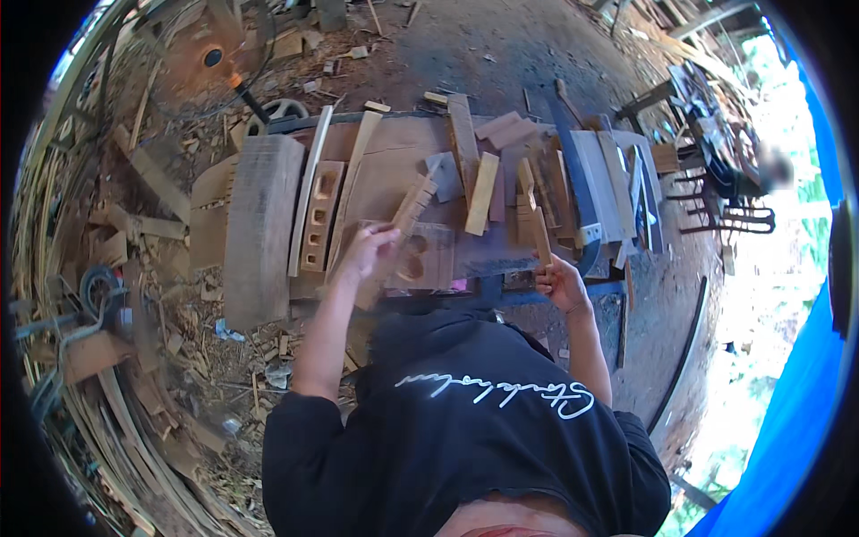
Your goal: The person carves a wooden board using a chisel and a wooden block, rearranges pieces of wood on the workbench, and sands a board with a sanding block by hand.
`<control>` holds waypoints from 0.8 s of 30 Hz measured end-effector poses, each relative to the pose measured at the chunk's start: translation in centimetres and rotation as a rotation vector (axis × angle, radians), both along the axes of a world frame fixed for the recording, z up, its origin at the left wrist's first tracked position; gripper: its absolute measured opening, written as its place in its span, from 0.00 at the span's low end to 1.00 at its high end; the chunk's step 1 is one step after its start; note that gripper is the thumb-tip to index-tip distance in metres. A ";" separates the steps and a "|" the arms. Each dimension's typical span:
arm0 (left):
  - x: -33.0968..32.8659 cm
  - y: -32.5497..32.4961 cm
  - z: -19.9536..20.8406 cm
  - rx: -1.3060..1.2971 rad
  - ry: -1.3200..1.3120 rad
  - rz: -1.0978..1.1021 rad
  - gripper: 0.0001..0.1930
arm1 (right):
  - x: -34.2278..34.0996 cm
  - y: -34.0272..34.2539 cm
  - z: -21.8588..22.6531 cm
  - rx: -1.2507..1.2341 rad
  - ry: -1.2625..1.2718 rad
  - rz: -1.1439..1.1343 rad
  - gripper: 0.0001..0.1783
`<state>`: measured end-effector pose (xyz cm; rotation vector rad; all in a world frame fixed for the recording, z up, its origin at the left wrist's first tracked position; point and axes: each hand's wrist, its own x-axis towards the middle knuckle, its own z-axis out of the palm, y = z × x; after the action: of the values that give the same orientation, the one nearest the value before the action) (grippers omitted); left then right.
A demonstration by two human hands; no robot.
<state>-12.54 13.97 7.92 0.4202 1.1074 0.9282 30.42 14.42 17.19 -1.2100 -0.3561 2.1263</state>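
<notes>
My left hand (369, 254) is closed on a strip of wood with dark marks or notches (415, 202), which slants up to the right over the workbench. In my right hand (565, 283), near the bench's front edge, the fingers grip the lower end of a narrow piece of wood with a notched upper part (542, 237). Beneath the left strip lies a wooden board with rounded cut-outs (429, 257). A short yellowish block (482, 194) rests between the two hands, beside a longer wooden slat (463, 143).
A thick grey plank (259, 224) and a board with square holes (321, 215) lie at the bench's left. On its right are a dark metal bar (573, 170) and several boards. A round fan (213, 58) stands far left. Wood scraps litter the ground.
</notes>
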 end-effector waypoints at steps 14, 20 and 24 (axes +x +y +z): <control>19.2 6.4 -1.0 0.021 -0.008 -0.214 0.19 | 2.9 -1.2 0.4 0.112 -0.127 -0.110 0.27; 24.0 8.1 -0.5 0.042 0.223 -0.381 0.28 | 0.4 0.8 -0.4 0.455 -0.504 0.172 0.45; 24.2 7.5 -0.3 -0.045 0.137 -0.469 0.28 | 2.3 1.5 0.9 0.982 -1.465 0.103 0.38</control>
<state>11.66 21.50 7.65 0.6791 1.0873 0.4661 32.71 15.92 18.08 -1.7850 -1.7848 0.4704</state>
